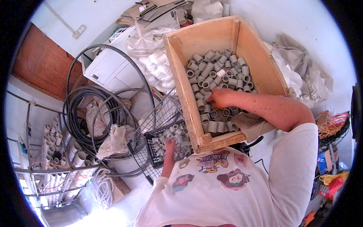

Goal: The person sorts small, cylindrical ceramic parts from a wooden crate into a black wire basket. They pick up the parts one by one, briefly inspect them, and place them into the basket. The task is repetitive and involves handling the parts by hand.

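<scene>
My right hand (221, 98) reaches down into a deep wooden box (256, 66) and touches the grey plastic pipe couplings (208, 68) heaped on its floor. Its fingertips are partly lost among them, so a grip cannot be made out. One paler coupling (220, 73) lies in the middle of the heap. Lower and to the left, my left hand (170, 144) is over a black plastic crate (149, 150) of smaller grey pipe fittings (179, 130). Whether its fingers hold a fitting is too small to tell. A brown cloth (249, 126) drapes over the box's near edge, under my right forearm.
The crate sits within a black wire basket (139, 159). Coils of black hose (75, 122) stand to the left, near a white cabinet (113, 71) and a bag of white fittings (156, 65). Plastic pipes (52, 144) fill a metal rack (42, 171). Plastic bags (300, 71) flank the box's right side.
</scene>
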The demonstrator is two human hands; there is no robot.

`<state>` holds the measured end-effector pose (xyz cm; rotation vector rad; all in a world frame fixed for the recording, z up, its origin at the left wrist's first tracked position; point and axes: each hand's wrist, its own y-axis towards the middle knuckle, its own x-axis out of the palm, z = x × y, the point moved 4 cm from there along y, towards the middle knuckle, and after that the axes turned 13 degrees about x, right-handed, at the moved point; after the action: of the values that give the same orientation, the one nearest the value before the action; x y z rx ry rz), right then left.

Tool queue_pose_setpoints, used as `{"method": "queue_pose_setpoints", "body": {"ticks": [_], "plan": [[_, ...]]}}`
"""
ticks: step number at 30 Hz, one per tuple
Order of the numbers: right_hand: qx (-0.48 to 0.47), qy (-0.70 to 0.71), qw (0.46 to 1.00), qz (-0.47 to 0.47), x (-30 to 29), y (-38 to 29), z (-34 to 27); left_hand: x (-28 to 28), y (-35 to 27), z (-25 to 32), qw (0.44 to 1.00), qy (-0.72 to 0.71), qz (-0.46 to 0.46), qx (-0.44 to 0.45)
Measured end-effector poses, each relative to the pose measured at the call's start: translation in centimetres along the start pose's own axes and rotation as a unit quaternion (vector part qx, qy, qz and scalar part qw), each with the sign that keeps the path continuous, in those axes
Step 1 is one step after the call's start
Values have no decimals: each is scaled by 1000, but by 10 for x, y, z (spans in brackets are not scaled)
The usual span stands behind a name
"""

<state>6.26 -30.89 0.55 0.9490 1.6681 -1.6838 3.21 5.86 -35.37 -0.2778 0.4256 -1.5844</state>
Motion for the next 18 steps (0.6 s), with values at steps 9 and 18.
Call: {"method": "queue_pose_setpoints", "body": {"ticks": [9,18], "plan": [[-61,13,997,-44,23,43,7,12,-12,44,998,-54,-6,30],[-68,169,956,231,-80,-19,-7,48,-68,224,967,-130,-111,190]]}}
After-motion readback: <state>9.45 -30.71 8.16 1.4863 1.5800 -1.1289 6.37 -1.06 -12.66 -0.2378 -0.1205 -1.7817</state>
